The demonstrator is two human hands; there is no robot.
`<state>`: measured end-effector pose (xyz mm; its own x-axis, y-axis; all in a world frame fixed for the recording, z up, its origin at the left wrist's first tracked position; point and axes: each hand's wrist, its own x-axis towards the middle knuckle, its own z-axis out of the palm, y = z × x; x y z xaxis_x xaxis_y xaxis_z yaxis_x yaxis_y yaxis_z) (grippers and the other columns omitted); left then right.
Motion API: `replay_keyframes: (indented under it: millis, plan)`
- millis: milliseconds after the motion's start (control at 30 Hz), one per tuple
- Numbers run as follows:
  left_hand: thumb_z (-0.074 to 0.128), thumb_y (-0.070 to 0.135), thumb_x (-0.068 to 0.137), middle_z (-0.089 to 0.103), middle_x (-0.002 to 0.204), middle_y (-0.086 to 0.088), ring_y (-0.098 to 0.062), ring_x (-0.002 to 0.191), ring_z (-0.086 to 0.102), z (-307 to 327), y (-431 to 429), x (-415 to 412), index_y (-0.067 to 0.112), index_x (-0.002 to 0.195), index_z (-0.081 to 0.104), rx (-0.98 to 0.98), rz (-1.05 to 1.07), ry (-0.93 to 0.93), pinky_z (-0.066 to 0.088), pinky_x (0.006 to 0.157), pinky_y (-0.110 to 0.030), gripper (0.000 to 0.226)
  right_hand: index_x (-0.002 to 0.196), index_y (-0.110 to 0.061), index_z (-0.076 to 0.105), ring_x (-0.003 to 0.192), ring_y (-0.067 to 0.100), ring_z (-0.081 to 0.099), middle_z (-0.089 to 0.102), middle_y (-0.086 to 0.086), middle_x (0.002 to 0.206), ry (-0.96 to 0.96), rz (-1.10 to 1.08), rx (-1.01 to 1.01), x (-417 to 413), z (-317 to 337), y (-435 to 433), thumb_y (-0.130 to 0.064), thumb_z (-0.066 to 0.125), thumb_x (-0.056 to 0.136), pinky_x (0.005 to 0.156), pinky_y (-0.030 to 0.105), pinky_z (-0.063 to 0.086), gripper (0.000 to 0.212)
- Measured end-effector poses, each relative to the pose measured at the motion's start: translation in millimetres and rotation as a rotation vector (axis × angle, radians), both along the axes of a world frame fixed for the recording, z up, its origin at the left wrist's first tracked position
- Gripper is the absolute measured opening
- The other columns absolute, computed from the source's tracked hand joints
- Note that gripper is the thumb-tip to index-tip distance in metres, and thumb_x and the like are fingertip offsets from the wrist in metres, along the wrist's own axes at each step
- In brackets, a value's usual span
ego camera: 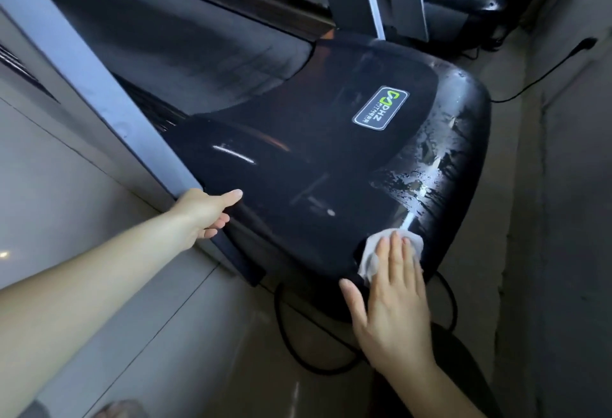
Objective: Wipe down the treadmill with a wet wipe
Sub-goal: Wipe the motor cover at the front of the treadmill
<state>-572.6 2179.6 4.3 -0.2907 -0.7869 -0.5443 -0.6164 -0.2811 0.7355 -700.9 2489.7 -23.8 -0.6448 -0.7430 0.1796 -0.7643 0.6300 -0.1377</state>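
At the near right corner of the treadmill hood (298, 159), in the head view, the right hand (390, 301) is pressing the wet wipe (372, 253) flat against the black plastic, fingers straight and together, thumb spread aside. The left hand (205, 212) is gripping the hood's near left edge, thumb lying on top and fingers curling underneath, apparently bracing. Wet streaks (427, 169) are glistening along the hood's right edge, so that strip is probably done already. The hood's middle around the logo badge (381, 108) and its left side are showing no such wetness, and the running belt (159, 33) is looking dry too. By my judgement, the job is only getting started.
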Motion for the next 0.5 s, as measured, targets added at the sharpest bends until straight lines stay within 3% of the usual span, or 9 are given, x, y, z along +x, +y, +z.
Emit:
replay_keyframes:
  millis: [100, 267, 367, 500]
  plan:
    - [0.076, 0.052, 0.087, 0.073, 0.091, -0.008, -0.016, 0.076, 0.065, -2, 0, -1, 0.001, 0.133, 0.057, -0.006, 0.003, 0.006, 0.053, 0.063, -0.028, 0.072, 0.157, 0.004, 0.027, 0.155, 0.040, 0.015, 0.024, 0.024, 0.164, 0.073, 0.147, 0.062, 19, 8, -64, -0.066, 0.032, 0.100, 0.123, 0.055, 0.021, 0.090]
    - [0.067, 0.043, 0.097, 0.075, 0.099, -0.007, -0.013, 0.075, 0.064, 7, -4, 7, 0.006, 0.110, 0.066, 0.018, -0.093, -0.028, 0.044, 0.064, -0.024, 0.039, 0.157, 0.000, 0.026, 0.152, 0.041, 0.015, 0.024, 0.021, 0.163, 0.227, 0.474, 0.186, 30, 10, -154, -0.057, 0.046, 0.097, 0.124, 0.053, 0.014, 0.085]
    - [0.065, 0.042, 0.098, 0.075, 0.098, -0.005, -0.011, 0.066, 0.061, 14, -9, 12, 0.007, 0.101, 0.068, 0.023, -0.159, -0.114, 0.034, 0.054, -0.020, 0.036, 0.159, -0.005, 0.027, 0.156, 0.036, 0.011, 0.021, 0.016, 0.168, 0.312, 0.598, 0.185, 10, 4, -105, -0.049, 0.042, 0.104, 0.125, 0.051, 0.015, 0.073]
    - [0.066, 0.046, 0.097, 0.074, 0.096, -0.006, -0.012, 0.070, 0.066, 17, -7, 11, 0.005, 0.097, 0.067, 0.031, -0.174, -0.129, 0.037, 0.050, -0.017, 0.040, 0.159, -0.004, 0.027, 0.157, 0.032, 0.014, 0.018, 0.015, 0.168, 0.305, 0.435, 0.132, -15, -8, 6, -0.046, 0.046, 0.103, 0.121, 0.053, 0.028, 0.073]
